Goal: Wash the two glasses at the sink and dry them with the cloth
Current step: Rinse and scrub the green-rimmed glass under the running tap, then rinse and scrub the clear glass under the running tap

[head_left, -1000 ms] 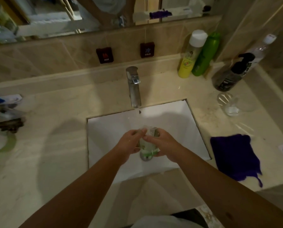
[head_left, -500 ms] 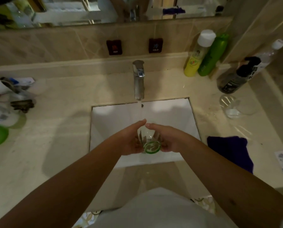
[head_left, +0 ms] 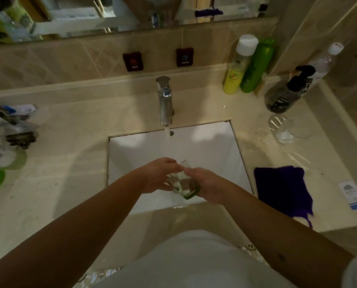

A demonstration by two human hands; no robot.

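One glass [head_left: 182, 187] is being rinsed over the sink [head_left: 219, 146] — left hand [head_left: 157, 176] and right hand [head_left: 207, 187] both gripping it — while the second glass [head_left: 285, 129] and cloth [head_left: 281, 188] are waiting on the worktop [head_left: 69, 163], drying likely not yet begun.

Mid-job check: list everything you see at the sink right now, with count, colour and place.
glass in hands: 1, clear with green base, over the basin
glass on counter: 1, clear, right of basin
cloth: 1, purple, counter right of basin
tap: 1, chrome, behind basin, water running
basin: 1, white, centre
bottles: 4, yellow, green, dark pump, clear; back right
tags: 2, dark, HOT and COLD, on wall
toiletries: several, mixed, far left
left hand: holds the glass
right hand: holds the glass
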